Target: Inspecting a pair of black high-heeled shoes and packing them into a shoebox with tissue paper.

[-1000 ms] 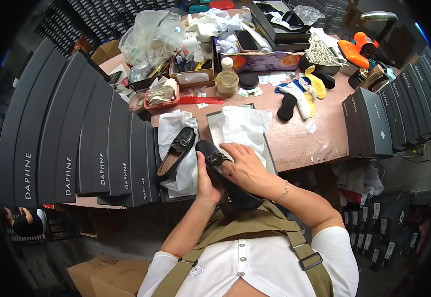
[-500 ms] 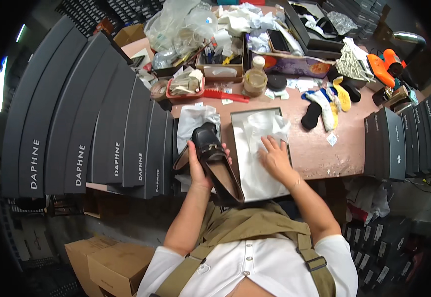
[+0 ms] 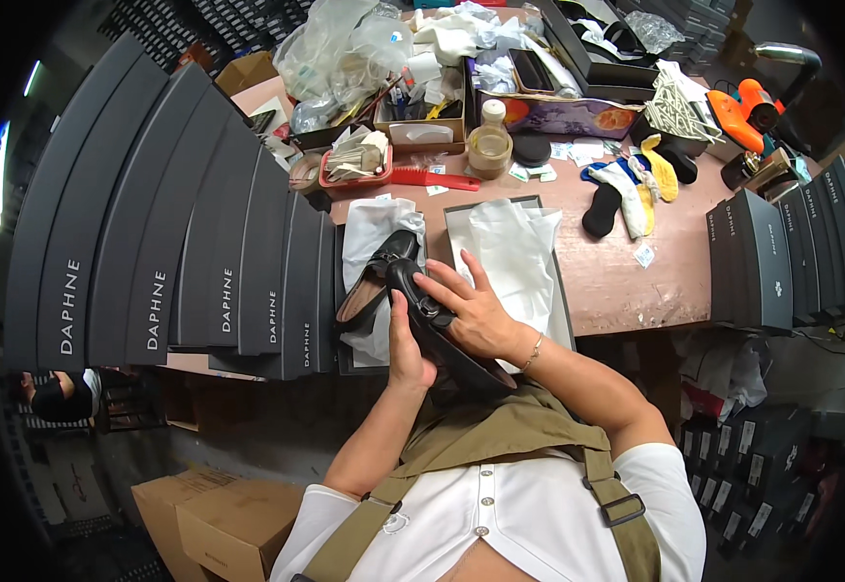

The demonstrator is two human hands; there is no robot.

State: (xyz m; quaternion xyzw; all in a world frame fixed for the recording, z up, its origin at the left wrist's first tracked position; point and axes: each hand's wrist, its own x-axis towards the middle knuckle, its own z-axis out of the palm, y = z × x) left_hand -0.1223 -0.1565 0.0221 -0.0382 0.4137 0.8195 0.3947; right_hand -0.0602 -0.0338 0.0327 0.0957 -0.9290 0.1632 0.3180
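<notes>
A black leather loafer [image 3: 427,303] with a metal trim is tilted in front of me, its toe up and away. My left hand [image 3: 410,347] is closed around its left side, the thumb upright along the upper. Across the top of it lies my right hand [image 3: 480,315], fingers spread and stretched out; its thumb is hidden. A second black loafer [image 3: 362,303] rests on white tissue paper [image 3: 374,228] in a box at the left. Beside it, an open grey shoe box [image 3: 566,310] has white tissue paper [image 3: 514,252] spread in it.
Dark shoe boxes [image 3: 209,223] stand in a tall row at left, with more boxes [image 3: 757,257] at right. Behind are a red-handled brush [image 3: 432,177], a jar of liquid [image 3: 489,150], a red basket [image 3: 356,165], cloth pieces [image 3: 626,199] and an orange tool [image 3: 737,121].
My right hand has moved left from the tissue paper onto the loafer. The loafer has turned in my left hand, its opening now mostly out of sight.
</notes>
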